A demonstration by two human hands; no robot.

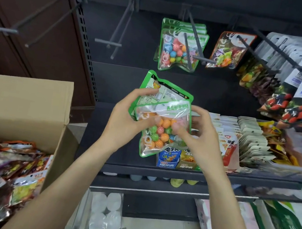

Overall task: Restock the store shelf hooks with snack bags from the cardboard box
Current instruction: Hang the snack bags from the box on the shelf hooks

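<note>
Gripping two green candy bags: left hand, right hand.

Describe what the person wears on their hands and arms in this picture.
Nothing that shows. The left hand and right hand are bare: no gloves, rings, watch or bracelet. Both forearms are bare to the frame's bottom edge; no sleeve comes into view.

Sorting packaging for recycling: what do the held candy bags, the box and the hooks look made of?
Candy bags: glossy clear plastic film with green printed edges; the candies show through. Cardboard box: matte brown cardboard, folded flap. Hooks: thin dark rods, probably painted metal.
</note>
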